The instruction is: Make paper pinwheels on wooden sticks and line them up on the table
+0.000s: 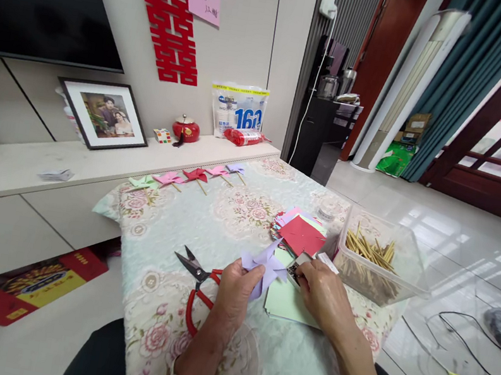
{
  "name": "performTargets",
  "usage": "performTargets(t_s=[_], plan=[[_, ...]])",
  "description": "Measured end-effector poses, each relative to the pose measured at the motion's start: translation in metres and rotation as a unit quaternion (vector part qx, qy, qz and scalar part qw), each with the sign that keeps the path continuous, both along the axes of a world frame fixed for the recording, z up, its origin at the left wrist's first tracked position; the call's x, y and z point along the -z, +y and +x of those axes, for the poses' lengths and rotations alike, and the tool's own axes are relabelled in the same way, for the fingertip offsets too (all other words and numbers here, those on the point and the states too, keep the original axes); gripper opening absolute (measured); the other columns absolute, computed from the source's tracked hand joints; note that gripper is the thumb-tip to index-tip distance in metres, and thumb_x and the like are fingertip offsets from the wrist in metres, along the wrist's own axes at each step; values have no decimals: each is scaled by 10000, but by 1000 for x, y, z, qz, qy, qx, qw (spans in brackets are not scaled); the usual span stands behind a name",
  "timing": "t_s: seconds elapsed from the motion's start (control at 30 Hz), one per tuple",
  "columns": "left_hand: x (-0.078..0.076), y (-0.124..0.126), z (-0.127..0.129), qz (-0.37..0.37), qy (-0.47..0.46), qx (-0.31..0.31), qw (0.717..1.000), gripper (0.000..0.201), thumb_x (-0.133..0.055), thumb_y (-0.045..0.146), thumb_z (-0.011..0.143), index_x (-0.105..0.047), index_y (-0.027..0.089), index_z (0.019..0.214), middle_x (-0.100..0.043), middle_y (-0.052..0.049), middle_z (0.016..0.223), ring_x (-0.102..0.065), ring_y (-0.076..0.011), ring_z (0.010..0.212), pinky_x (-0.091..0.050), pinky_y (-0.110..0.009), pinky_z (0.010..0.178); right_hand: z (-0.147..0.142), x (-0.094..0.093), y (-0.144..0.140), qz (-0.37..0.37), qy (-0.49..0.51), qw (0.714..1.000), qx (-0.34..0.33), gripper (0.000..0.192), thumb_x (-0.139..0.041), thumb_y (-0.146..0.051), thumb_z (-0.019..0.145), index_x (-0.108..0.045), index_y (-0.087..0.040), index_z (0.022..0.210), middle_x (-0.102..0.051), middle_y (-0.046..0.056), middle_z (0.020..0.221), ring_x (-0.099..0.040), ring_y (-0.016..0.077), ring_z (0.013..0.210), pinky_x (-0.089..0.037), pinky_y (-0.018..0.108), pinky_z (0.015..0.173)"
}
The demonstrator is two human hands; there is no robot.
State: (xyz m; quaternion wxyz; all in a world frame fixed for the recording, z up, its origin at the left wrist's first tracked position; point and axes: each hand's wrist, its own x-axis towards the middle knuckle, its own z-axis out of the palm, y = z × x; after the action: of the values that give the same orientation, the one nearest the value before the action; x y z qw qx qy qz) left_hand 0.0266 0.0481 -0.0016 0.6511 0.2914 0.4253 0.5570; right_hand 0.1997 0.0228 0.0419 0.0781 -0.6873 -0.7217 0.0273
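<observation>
My left hand (236, 287) pinches a folded lilac paper pinwheel (269, 266) between thumb and fingers, with its blades spread. My right hand (322, 289) reaches into a small box of tiny dark metal pieces (293, 270). Its fingertips are drawn together there, and whatever they hold is hidden. Beneath the right hand and the box lie pale green paper squares (291, 303). Red-handled scissors (197, 281) rest with their blades apart, partly behind my left wrist. A stack of coloured paper topped by a red sheet (303, 235) sits just beyond the box.
A clear plastic bin (376, 282) of thin wooden sticks (369, 249) stands at the right, near a roll of clear tape (328, 208). Several pinwheels on sticks, one of them red (196, 175), line the far edge of the floral tablecloth (176, 226). Cables (471, 333) trail over the floor.
</observation>
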Motion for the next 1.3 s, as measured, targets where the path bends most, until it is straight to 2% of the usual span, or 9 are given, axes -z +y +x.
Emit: performTargets(t_s=[0.23,0.43,0.53,0.63,0.77,0.9,1.03,1.17,1.3], plan=[[0,0,-1,4,0,0,1000,262,-815,278,590,-712,130,780,-689,12,621,-560,-112,528,-435,-216,532,1,4,0,10,36,999,15,222,-451,-81,934,-613,-183,821,-648,70,864,-583,190,782,-304,258,619],[-1,0,0,3,-2,1,1000,264,-812,291,593,-706,129,772,-684,11,613,-567,-117,527,-444,-222,536,8,5,0,46,133,990,7,208,-430,-75,878,-534,-198,747,-606,40,758,-542,177,699,-338,268,637],[1,1,1,7,-4,-1,1000,264,-813,294,603,-704,131,780,-689,4,625,-582,-125,543,-445,-223,541,6,0,-4,87,213,973,-5,180,-440,-143,906,-516,-210,758,-599,23,722,-541,178,674,-364,278,649],[4,1,1,15,-8,2,1000,269,-805,296,628,-713,131,820,-704,-5,655,-599,-137,571,-458,-234,564,0,-8,-9,121,308,943,-41,172,-474,-237,947,-555,-216,797,-617,16,741,-551,177,686,-389,278,659],[9,1,1,28,-10,15,999,272,-786,307,666,-724,129,863,-713,-12,681,-602,-147,575,-451,-243,557,-15,-16,-15,127,380,912,-90,153,-522,-262,954,-634,-222,859,-641,14,781,-565,175,718,-418,273,680],[10,0,2,46,2,20,999,249,-771,303,690,-724,131,864,-706,-8,672,-586,-143,557,-437,-239,542,-28,-14,-15,119,399,903,-108,169,-518,-219,958,-627,-216,828,-631,8,780,-570,165,729,-429,270,696],[5,-1,5,61,14,21,998,235,-760,284,676,-728,131,850,-730,-28,706,-616,-161,605,-476,-251,592,-36,-8,-11,137,377,908,-125,198,-507,-192,968,-597,-214,792,-602,30,817,-566,191,814,-433,305,752],[0,-2,7,59,28,35,997,276,-770,289,647,-747,123,867,-747,-40,741,-660,-197,688,-509,-271,658,-41,-1,-8,181,344,911,-134,200,-516,-181,964,-623,-222,800,-592,74,974,-531,249,970,-418,391,854],[-2,-4,8,58,22,40,997,278,-766,284,641,-751,126,870,-749,-26,746,-668,-192,690,-511,-264,663,-43,5,-6,198,336,912,-126,185,-546,-169,951,-646,-219,804,-561,92,1116,-497,287,1075,-385,454,917]])
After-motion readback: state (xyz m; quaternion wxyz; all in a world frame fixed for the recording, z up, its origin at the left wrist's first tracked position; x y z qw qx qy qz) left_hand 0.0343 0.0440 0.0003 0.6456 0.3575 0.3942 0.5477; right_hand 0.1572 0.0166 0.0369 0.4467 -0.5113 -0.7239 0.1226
